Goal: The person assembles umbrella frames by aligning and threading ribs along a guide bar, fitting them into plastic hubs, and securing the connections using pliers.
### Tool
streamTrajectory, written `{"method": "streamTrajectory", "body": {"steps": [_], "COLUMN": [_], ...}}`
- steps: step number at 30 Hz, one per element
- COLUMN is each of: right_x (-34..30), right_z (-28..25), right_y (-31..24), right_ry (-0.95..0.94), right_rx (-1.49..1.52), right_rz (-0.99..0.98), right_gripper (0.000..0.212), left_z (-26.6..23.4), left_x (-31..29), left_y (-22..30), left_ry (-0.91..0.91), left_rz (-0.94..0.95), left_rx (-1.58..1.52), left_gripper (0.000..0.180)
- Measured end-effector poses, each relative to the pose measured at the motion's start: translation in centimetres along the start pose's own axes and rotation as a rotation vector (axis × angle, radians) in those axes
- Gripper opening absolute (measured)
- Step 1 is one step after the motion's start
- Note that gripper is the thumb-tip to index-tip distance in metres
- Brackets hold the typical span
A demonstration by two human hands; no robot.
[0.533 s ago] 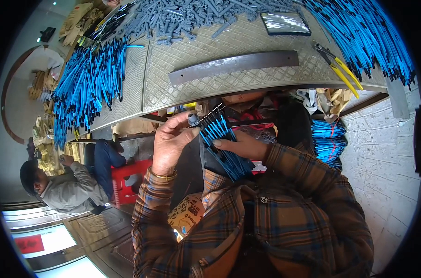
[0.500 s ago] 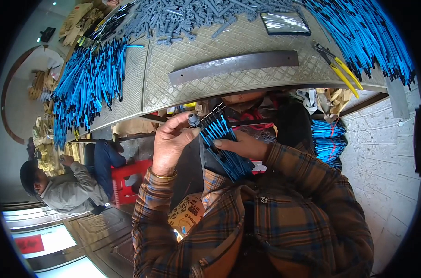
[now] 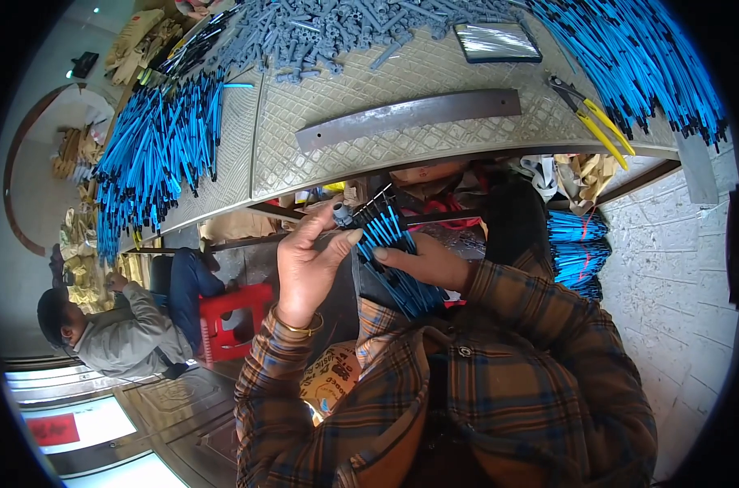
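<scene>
A bundle of thin blue tubes with black ends (image 3: 400, 281) is gripped in my right hand (image 3: 425, 260), its thumb laid across them. The black tips fan out toward the table edge. Beside those tips, my left hand (image 3: 308, 264) pinches a small grey plastic fitting (image 3: 342, 214) between thumb and fingers. The fitting sits close against the bundle's tips; I cannot tell whether it is joined to one of them.
On the patterned table (image 3: 280, 167) lie a heap of grey fittings (image 3: 304, 37), a curved metal bar (image 3: 410, 118), yellow-handled pliers (image 3: 593, 122) and a dark tray (image 3: 498, 42). Blue tube piles (image 3: 154, 150) flank it. A person (image 3: 126, 329) sits at left near a red stool (image 3: 235, 321).
My left hand has shifted slightly, and the grey fitting now sits a little lower beside the tips. My right hand keeps its hold on the bundle.
</scene>
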State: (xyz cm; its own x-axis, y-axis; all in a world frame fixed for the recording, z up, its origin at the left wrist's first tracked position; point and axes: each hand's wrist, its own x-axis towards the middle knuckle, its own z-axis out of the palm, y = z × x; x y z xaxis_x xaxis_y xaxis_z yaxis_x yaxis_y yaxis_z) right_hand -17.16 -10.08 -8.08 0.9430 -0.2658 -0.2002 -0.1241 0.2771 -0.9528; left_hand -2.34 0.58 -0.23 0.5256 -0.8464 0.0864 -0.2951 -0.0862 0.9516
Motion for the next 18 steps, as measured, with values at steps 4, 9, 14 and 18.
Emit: {"method": "streamTrajectory", "body": {"steps": [4,9,14,18], "right_x": [-0.1,0.4,0.0,0.5], "right_z": [0.3,0.4,0.6,-0.3], "right_y": [-0.1,0.7,0.2,0.0], "right_ry": [0.041,0.028,0.011,-0.125], "right_rx": [-0.041,-0.009,0.034,0.086], "right_rz": [0.017,0.018,-0.057,0.03], "right_gripper": [0.056,0.057,0.059,0.059], "left_z": [0.3,0.3,0.3,-0.7], "left_x": [0.1,0.6,0.4,0.9], "left_y": [0.1,0.8,0.5,0.6], "left_ry": [0.013,-0.023,-0.031,-0.131], "left_rz": [0.018,-0.061,-0.058,-0.088], "left_rx": [-0.034,-0.26,-0.316,-0.367], "left_gripper": [0.038,0.037,0.038,0.038]}}
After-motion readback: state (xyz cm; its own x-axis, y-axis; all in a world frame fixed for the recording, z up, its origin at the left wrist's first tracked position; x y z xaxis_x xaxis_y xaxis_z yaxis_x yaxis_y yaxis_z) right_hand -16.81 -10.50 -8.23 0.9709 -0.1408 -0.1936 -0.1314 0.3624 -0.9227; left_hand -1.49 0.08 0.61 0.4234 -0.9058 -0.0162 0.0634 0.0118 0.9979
